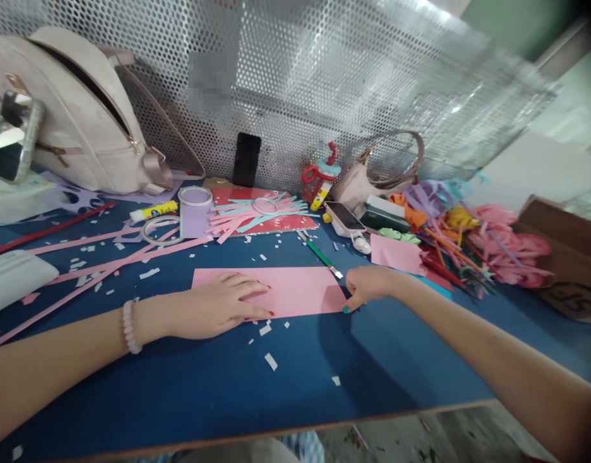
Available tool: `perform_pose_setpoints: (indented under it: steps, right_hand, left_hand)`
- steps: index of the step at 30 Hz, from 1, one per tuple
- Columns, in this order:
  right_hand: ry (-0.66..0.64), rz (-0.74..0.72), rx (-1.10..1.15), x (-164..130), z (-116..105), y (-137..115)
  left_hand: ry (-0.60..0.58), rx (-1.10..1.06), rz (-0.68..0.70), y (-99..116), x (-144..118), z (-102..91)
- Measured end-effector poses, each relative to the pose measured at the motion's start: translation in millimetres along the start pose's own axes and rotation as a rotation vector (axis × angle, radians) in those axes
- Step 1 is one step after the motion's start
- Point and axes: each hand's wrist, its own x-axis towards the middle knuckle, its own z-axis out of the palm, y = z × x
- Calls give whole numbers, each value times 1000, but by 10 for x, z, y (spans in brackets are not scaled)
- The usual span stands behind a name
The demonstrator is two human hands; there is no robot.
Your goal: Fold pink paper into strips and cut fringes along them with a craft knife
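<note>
A folded-looking or cut strip of pink paper (302, 289) lies flat on the blue tabletop in front of me. My left hand (220, 305) rests palm down on its left part, fingers stretched out and a bead bracelet on the wrist. At the paper's lower right corner is my right hand (367, 287), its fingers curled and the thumb tip on the corner. What the curled fingers do beneath is partly hidden. Just beyond the paper's upper right edge lies a green craft knife (323, 256), close to my right hand but apart from it.
Behind stand a cream backpack (83, 122), a phone (247, 159), a red-lidded cup (321, 177) and a handbag (367, 173). Thin paper strips (242, 215), a tape roll (161, 230) and a glue stick (154, 211) lie left. Paper flowers (507, 241) and a cardboard box (565, 263) are right.
</note>
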Motion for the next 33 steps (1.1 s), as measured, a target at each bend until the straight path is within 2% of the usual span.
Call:
perform_pose_setpoints:
  steps: [4,7,10,12,16,19,22,24,29,33]
  right_hand:
    - [32,-30,111,-41,79,160]
    - [85,-107,251,-139,130,193]
    - [146,-157,401,-227,176,147]
    - [189,-148,548,-253,202,83]
    - [288,-139,872,-209,244,-70]
    - [374,-179,912,-132,247,-134]
    - [471,-219,905,-102,166,-107]
    - [524,-239,882,-124,39,-45]
    - [652,-272,573,-89,-462,76]
    - [720,-370,434,209,-843,-80]
  left_hand:
    - [-27,-78,-18,5,-26,-46]
    - [-3,-171,-132,-45,-64,-92]
    - [35,-164,-371,-132,-90,-126]
    - [43,-132,-466,-181,-97,-140]
    - [63,-133,-540,-211,-106,-155]
    - [68,-136,-570,-210,-126,-162]
    - [90,-150,-548,-219,-153,-169]
    - [109,-186,-485,-222,-167,-178]
    - [142,-149,-236,-151,-161,-202]
    - [163,10,-108,-29,-117,-176]
